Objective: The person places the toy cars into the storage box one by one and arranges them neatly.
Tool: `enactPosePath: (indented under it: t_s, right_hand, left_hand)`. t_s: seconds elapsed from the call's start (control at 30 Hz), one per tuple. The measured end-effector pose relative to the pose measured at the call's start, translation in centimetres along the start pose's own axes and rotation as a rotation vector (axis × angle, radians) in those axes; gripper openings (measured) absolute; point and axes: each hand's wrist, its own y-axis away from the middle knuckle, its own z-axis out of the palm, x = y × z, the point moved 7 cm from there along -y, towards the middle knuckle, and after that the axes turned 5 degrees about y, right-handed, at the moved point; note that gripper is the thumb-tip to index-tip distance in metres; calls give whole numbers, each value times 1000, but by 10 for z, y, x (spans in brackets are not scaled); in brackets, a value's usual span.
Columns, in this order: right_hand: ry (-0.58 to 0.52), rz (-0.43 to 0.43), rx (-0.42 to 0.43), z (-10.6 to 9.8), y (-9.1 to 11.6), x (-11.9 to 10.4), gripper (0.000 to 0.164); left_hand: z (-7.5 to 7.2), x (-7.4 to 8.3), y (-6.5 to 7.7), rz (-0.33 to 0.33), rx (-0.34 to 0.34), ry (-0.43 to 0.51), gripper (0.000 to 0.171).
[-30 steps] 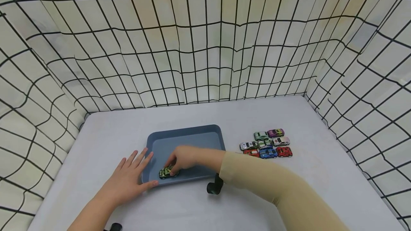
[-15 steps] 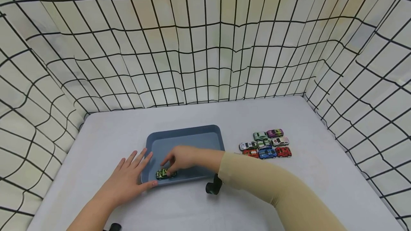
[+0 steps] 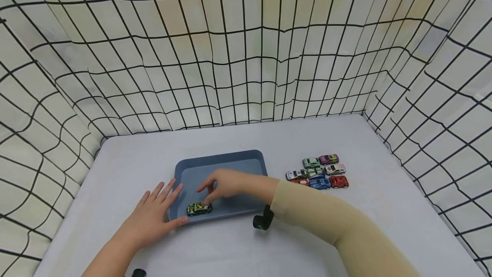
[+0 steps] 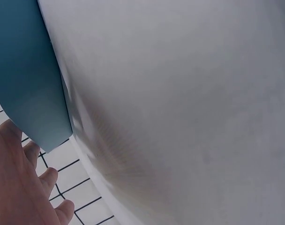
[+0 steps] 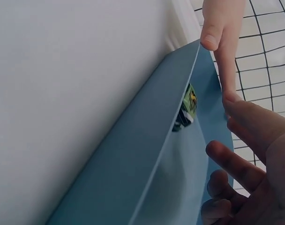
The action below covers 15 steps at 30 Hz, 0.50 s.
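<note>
A green and black patterned toy car point(image 3: 199, 208) sits inside the blue-grey tray point(image 3: 220, 158), near its front left corner. My right hand point(image 3: 226, 183) hovers over the tray with the index finger extended; its thumb tip is right at the car's back right side. In the right wrist view nothing lies between the fingers of that hand point(image 5: 259, 159), and the car point(image 5: 188, 105) shows beyond the tray wall. My left hand point(image 3: 153, 215), fingers spread, rests at the tray's left edge with its thumb on the front left corner. The left wrist view shows its fingers beside the tray wall point(image 4: 30, 79).
To the right of the tray, several toy cars stand close together on the white table point(image 3: 384, 208), among them a blue car point(image 3: 320, 183), a red car point(image 3: 339, 181) and a purple car point(image 3: 329, 159). Black-gridded fabric walls point(image 3: 246, 54) enclose the back and sides.
My right hand has let go of the patterned toy car and drawn back slightly to the right, its fingers spreading. The car has shifted a little left. My left hand has stayed put.
</note>
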Motion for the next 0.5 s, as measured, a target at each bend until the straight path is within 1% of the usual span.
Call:
enactPosePath:
  t_s: [0.13, 0.23, 0.43, 0.5]
  right_hand:
    - [-14, 3, 25, -10, 11, 13, 45]
    - [-21, 22, 51, -21, 23, 24, 44]
    - [-25, 44, 104, -48, 53, 48, 45]
    - [-25, 66, 122, -58, 66, 57, 45]
  left_hand:
    - [-1, 0, 0, -16, -4, 10, 103]
    - [0, -1, 0, -27, -5, 9, 103]
    - [1, -2, 1, -26, 3, 12, 103]
    - [1, -2, 2, -26, 5, 13, 103]
